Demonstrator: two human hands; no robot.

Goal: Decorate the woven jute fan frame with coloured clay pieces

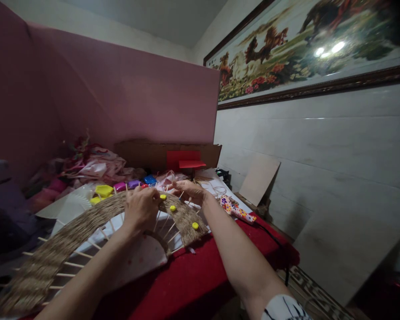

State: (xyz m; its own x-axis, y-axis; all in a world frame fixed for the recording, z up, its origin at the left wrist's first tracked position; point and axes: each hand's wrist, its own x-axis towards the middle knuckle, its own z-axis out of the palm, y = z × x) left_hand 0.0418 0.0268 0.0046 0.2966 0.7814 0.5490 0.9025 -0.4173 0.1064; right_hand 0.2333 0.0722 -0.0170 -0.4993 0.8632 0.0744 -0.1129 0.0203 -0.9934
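Note:
A curved, fan-shaped panel of woven brown twine (83, 226) on thin wooden sticks arches in front of me. My left hand (142, 209) lies on top of the band with its fingers curled down beside a small yellow disc (163, 197); what its fingertips hold, if anything, is hidden. My right hand (189, 192) is at the band's outer edge, by the stick ends, with fingers stretched out to the left and thumb apart. On the band's right part sit another yellow disc (173, 208) and a third yellow disc (195, 226).
A red cloth (173, 284) covers the table. Behind the panel lie yellow packets (104, 191), a purple packet (133, 184) and a blue packet (150, 179). A flower-patterned glue gun (236, 210) with a dark cord lies right. Pink plastic bags (103, 164) and cardboard (136, 155) stand behind.

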